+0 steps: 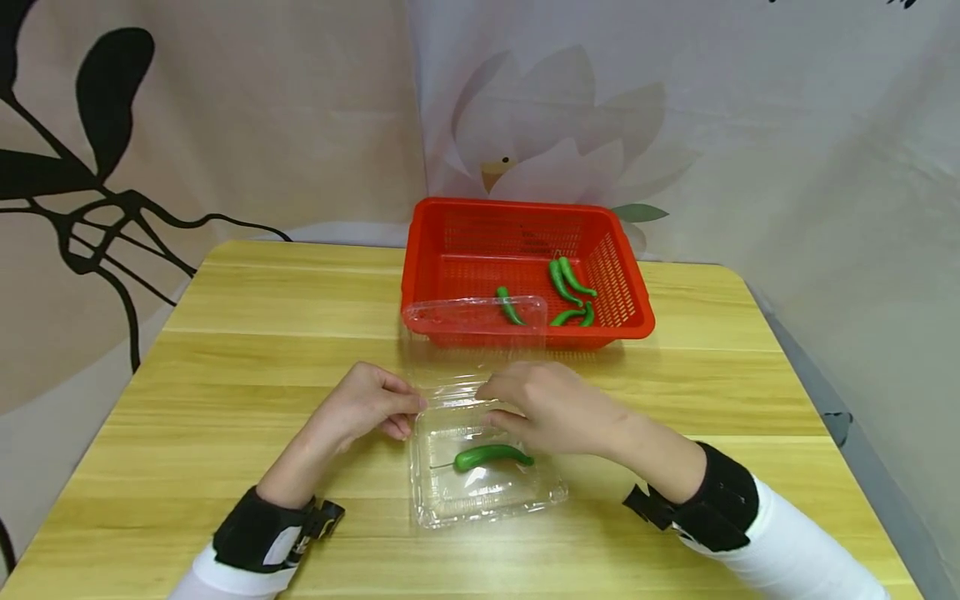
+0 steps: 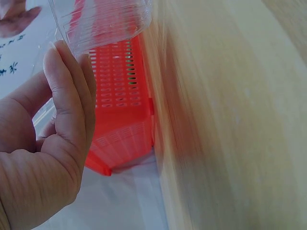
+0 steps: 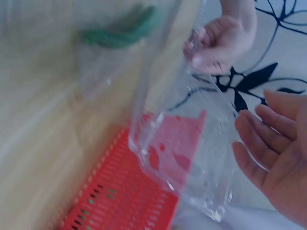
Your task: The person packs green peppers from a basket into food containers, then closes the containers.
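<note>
A clear plastic clamshell box (image 1: pixel 438 510) lies unfolded on the table, its lid (image 1: pixel 465 362) raised at the far side and overlapping the basket in the head view. One green chili pepper (image 1: pixel 491 456) rests crosswise in the near half, stem to the left. At the hinge's left end, my left hand (image 1: pixel 367 404) pinches the box edge between thumb and fingers; the right wrist view shows this grip (image 3: pixel 223 45) too. My right hand (image 1: pixel 551 404) hovers at the hinge's right side, fingers loosely bent and holding nothing, with its palm (image 3: pixel 283 158) visible in the right wrist view.
Behind the box stands a red perforated basket (image 1: pixel 420 267) with several green chili peppers (image 1: pixel 561 282) inside. All of it sits on a light wooden table (image 1: pixel 262 333). A printed cloth (image 1: pixel 300 108) hangs behind the table's far edge.
</note>
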`<state>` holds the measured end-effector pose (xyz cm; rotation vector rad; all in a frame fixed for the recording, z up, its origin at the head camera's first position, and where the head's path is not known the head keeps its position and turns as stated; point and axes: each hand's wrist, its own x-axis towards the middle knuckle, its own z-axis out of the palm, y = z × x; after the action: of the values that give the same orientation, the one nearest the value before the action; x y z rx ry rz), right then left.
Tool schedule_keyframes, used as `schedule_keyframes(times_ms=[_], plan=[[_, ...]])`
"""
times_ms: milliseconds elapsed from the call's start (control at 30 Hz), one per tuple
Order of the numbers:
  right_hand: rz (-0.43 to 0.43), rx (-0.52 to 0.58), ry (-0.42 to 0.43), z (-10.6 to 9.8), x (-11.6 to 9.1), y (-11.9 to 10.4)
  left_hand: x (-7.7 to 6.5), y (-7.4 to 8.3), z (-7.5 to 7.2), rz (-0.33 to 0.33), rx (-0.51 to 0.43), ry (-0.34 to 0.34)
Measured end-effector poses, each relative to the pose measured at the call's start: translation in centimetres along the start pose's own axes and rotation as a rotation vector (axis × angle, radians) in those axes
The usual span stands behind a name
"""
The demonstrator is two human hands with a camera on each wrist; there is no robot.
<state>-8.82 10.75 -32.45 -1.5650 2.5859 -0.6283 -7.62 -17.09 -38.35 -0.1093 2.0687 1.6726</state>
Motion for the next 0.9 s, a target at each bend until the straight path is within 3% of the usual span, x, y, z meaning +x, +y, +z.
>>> schedule_keyframes(times_ms=[133,333,467,667,900], plan=[[-0.005,-0.010,0.122,-1.7,0.0,0.3,0.0,0.1,0.0,-0.007,-0.006,0.004],[-0.090,0.026,0.390,-4.1,0.6,1.7,0.0,0.1,0.1,0.003,-0.001,-0.001],[-0.045,0.033,0.508,-5.6,1.1,2.8,-0.1,0.1,0.1,0.013,0.007,-0.007],[0.097,0.053,0.509,-7.1,2.0,4.3,0.1,0.0,0.1,0.015,0.008,-0.007],[0.292,0.038,0.401,-8.1,3.3,6.2,0.2,0.0,0.1,0.001,0.014,-0.004]])
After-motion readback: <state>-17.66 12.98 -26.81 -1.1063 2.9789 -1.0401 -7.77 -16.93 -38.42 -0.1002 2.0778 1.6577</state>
